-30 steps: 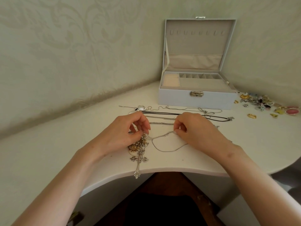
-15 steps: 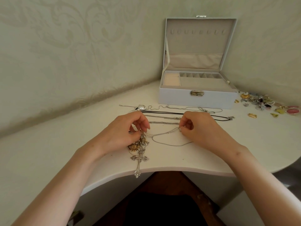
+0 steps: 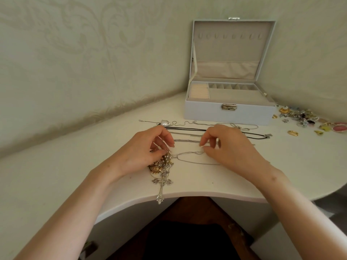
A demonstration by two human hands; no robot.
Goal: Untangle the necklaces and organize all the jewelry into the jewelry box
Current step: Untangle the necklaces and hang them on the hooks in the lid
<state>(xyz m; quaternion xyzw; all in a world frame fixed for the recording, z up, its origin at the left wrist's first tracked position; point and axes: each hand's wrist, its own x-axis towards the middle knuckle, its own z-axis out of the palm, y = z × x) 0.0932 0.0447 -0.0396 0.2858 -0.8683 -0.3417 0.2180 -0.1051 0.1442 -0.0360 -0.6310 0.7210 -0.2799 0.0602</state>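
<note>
Now: L hand [image 3: 142, 152] pinches beaded tangle [image 3: 163, 163]; R hand [image 3: 231, 151] pinches thin silver chain [image 3: 197, 163].

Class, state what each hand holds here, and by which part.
The left hand pinches the tangled necklace cluster at its top; the right hand pinches the thin silver chain at its drawn-out end.

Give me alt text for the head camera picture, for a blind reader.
A left hand holds a tangle of necklaces on a white table while the right hand pinches a thin silver chain leading from it. An open jewelry box stands behind, loose jewelry beside it.
</note>
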